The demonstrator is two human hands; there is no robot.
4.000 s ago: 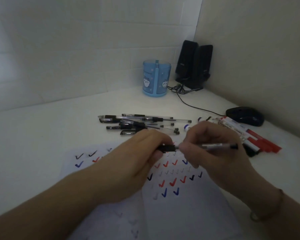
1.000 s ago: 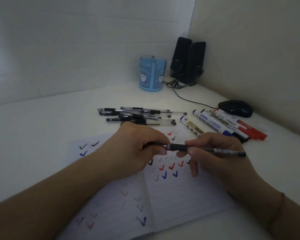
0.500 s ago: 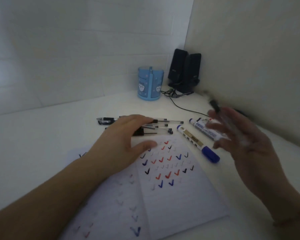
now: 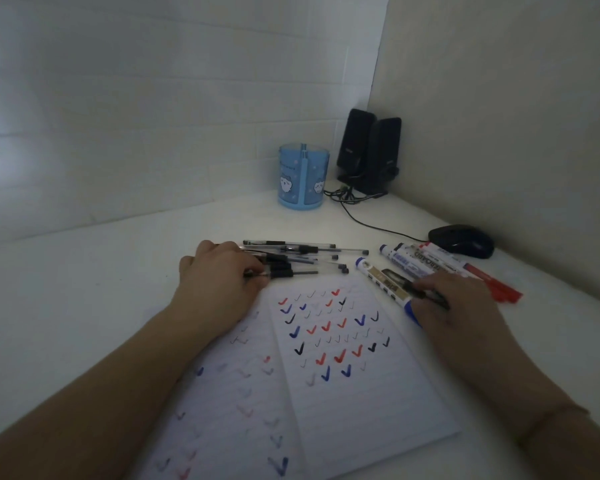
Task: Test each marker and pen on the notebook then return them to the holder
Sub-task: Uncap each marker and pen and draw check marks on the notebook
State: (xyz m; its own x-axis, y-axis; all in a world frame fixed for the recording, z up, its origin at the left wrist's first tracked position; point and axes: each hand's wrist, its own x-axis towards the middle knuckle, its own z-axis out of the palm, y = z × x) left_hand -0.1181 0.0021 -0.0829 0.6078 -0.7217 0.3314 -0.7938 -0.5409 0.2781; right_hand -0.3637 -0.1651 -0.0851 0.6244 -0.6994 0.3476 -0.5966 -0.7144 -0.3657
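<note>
My left hand (image 4: 219,271) sits on the near end of the pen pile (image 4: 302,259), fingers curled down over the left ends of the pens, fingertips (image 4: 257,271) touching the closest black-grip pen; I can't tell if it actually pinches one or just presses. My right hand (image 4: 454,303) rests on the desk (image 4: 84,289) at the right edge of the notebook (image 4: 343,375), fingers bent, with a thin dark pen (image 4: 430,296) caught under them, the barrel showing just past the fingertips. Right beside those fingers, touching them on the left, lies the blue-capped marker (image 4: 385,284), its cap end partly under my hand. Beyond my right fingers, the other markers (image 4: 426,263) lie side by side, red ones farthest right. Open notebook lies between both hands, covered in black, red, blue ticks. Blue holder (image 4: 302,176) stands upright well beyond both sets of fingers, near the wall, beside black speakers (image 4: 369,150). Black mouse (image 4: 461,240) sits beyond the markers.
</note>
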